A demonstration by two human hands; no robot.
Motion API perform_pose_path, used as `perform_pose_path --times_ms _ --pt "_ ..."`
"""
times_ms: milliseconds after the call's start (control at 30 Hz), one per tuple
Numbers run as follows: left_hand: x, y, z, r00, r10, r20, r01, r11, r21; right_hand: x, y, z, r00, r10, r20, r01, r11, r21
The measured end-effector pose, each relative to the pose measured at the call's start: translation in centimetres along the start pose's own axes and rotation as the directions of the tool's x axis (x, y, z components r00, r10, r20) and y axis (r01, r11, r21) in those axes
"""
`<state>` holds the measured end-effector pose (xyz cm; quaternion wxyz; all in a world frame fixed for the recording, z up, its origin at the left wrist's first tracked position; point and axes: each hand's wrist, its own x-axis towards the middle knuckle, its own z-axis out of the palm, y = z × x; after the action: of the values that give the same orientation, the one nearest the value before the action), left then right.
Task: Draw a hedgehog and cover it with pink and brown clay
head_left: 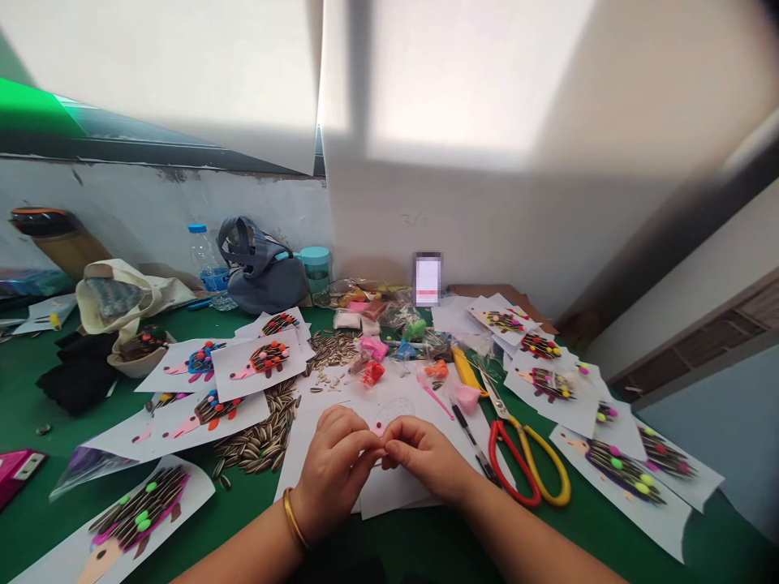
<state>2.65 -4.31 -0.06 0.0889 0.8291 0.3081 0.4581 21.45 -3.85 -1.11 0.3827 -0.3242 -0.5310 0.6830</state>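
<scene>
My left hand (339, 453) and my right hand (423, 456) meet over a white sheet of paper (301, 458), fingertips pinched together. Whatever they pinch is too small or hidden to make out. Just beyond the fingertips shows a pink clay piece (378, 427) with a dark dot, partly covered by the hands. A faint round outline (398, 408) is drawn on the paper behind it. Right of my right hand lie a black pen (471, 438), a pink plastic tool (435, 395), scissors with red and yellow handles (516, 454) and a yellow cutter (467, 373).
Sunflower seeds (261, 434) are heaped left of the paper. Bagged clay, red (372, 373) and pink (466, 397), lies beyond the hands. Hedgehog pictures (259, 362) on cards flank both sides. A phone (428, 280), a grey bag (264, 272) and a bottle (210, 268) stand along the wall.
</scene>
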Motion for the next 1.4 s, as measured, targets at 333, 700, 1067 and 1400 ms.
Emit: perform_pose_path --times_ms 333,700,1067,1400 --pt "-0.39 -0.38 0.39 0.995 -0.043 0.093 0.041 0.999 0.027 0.13 -0.35 0.21 0.999 0.004 -0.043 -0.006 0.999 -0.046" --pt "-0.15 -0.12 0.23 0.998 -0.056 0.021 0.054 0.996 0.067 0.09 -0.46 0.06 0.997 -0.032 -0.067 0.023 0.992 -0.128" --pt "0.05 -0.27 -0.12 0.999 -0.022 0.044 0.021 0.999 0.030 -0.02 -0.39 -0.13 0.999 -0.013 -0.045 0.006 0.988 -0.151" --pt "-0.41 -0.66 0.14 0.993 -0.115 -0.030 0.114 0.993 -0.033 0.07 -0.28 -0.17 0.999 0.018 -0.039 -0.018 1.000 0.010"
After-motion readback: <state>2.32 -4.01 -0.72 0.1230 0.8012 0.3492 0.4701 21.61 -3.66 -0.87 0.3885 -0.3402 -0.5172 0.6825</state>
